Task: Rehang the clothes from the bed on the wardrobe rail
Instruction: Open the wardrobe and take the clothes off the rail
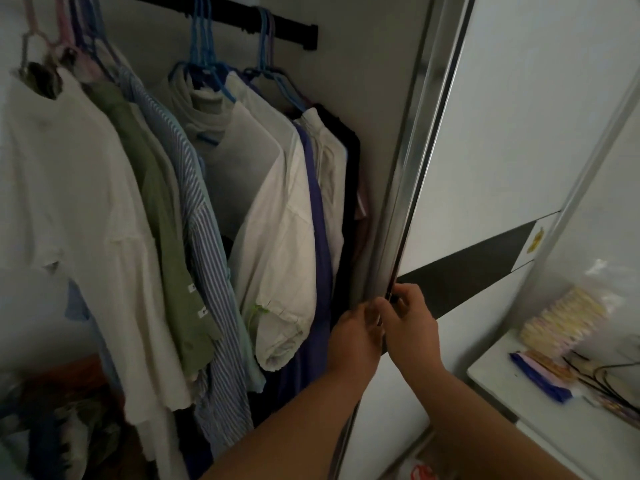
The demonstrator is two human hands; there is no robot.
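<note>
Head view
Clothes (145, 188): a row of shirts on blue and pink hangers fills the 9 to 12 o'clock area, among them white, olive green, blue-striped, cream, purple and black.
Wardrobe rail (242, 19): a dark bar at 12 o'clock; the hanger hooks sit on it.
Room: the white sliding door (485, 133) with a dark band and metal edge runs from 1 to 5 o'clock; a white shelf (519, 386) at 4 o'clock carries packets and cables.
Left hand (356, 336): at 5 o'clock, fingers curled on the door's edge.
Right hand (412, 317): just beside it, fingers pinching the same edge.
</note>
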